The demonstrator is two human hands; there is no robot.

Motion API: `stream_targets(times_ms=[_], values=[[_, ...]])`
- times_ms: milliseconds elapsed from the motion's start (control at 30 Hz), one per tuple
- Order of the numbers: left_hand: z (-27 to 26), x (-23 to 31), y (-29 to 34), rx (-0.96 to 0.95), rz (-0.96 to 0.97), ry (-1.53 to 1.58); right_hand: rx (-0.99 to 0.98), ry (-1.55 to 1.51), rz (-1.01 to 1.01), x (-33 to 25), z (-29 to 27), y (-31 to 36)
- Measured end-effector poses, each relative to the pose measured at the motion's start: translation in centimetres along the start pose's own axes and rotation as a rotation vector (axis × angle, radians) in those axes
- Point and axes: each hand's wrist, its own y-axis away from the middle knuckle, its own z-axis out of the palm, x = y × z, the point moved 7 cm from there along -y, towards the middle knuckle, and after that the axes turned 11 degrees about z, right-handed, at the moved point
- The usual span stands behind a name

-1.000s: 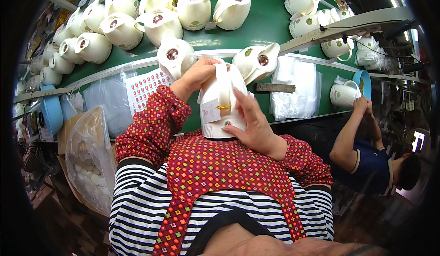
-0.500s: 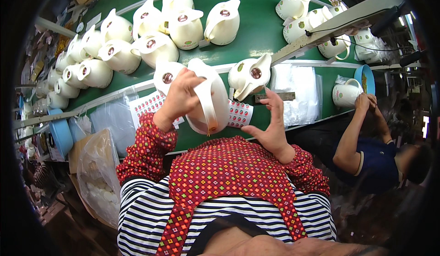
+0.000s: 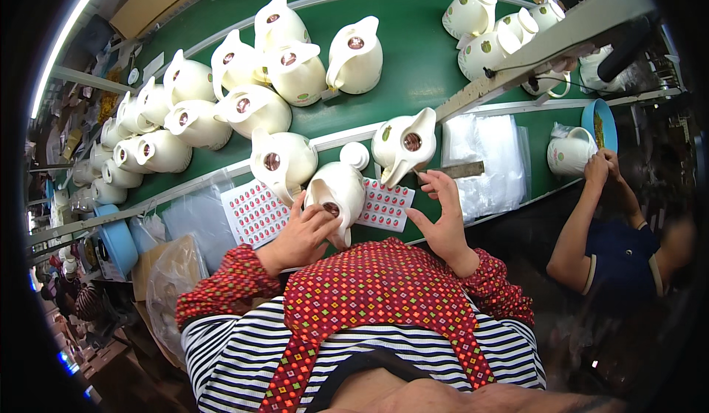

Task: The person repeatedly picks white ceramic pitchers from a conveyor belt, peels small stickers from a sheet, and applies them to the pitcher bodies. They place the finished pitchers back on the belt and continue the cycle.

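One cream jug point(image 3: 336, 191) is gripped by the left hand point(image 3: 299, 232), fingers curled around its lower body, thumb side against the opening; it is held tilted over the near edge of the green table point(image 3: 421, 66), just above two sheets of red round stickers point(image 3: 255, 212), one sheet point(image 3: 384, 205) lying to the right of the jug. The right hand point(image 3: 443, 217) is seen half open, fingers spread and bent, holding nothing that can be made out, its fingertips just above the right sticker sheet and near a second jug point(image 3: 404, 143) standing at the table edge. A third jug point(image 3: 283, 160) is set just left of the held one. On the belt behind, four jugs are counted in a central cluster point(image 3: 295, 69), and a row of roughly nine more point(image 3: 159, 140) is strung toward the left rim; exact count there cannot be told because of blur. About four jugs with green spots point(image 3: 484, 32) are grouped at far right. A stack of clear plastic bags point(image 3: 491, 162) lies right of the right hand. One blue bowl point(image 3: 118, 239) is placed at left, another blue bowl point(image 3: 602, 121) at right. A co-worker's hands point(image 3: 602, 169) are closed on a spotted jug point(image 3: 570, 153) at far right.
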Motion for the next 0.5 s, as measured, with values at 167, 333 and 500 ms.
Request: stream_targets(times_ms=[167,333,500], values=[[-9.4,-7.1,-5.2,0.256,0.095,-0.236,-0.008,-0.009,-0.025,-0.6,0.1,-1.5],[-9.1,-21.6,-18.9,0.112,-0.071,-0.696,-0.008,-0.098,0.013,-1.5,-0.1,-2.5],[-5.3,-26.0,-24.5,-0.197,0.089,-0.687,0.059,-0.092,0.016,-2.5,-1.3,-1.9]])
